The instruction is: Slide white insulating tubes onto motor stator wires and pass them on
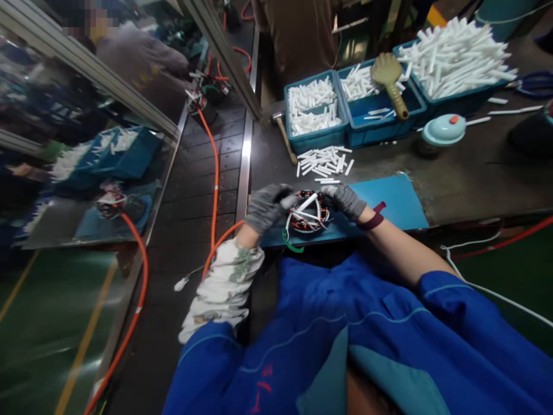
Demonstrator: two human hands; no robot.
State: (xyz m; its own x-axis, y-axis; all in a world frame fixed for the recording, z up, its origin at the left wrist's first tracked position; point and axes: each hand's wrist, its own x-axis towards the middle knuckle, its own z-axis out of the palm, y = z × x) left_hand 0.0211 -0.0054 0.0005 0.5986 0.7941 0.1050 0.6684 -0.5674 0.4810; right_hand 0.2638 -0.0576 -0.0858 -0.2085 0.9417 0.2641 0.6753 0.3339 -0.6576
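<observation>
A round motor stator, with dark and orange windings, white insulating sleeves across its middle and a green wire at its lower left, sits on a blue mat. My left hand, in a grey glove, closes on its left rim. On the upper right rim my right hand, gloved too, has its fingers curled in. What lies between the fingertips is too small to make out. An orange cable runs behind my left wrist. Just beyond the mat lies a loose pile of white sleeves.
Blue bins of white sleeves line the back, one holding a scoop. A hammer and a lidded cup stand nearby. To the left runs a conveyor with another stator. A person stands beyond the bins.
</observation>
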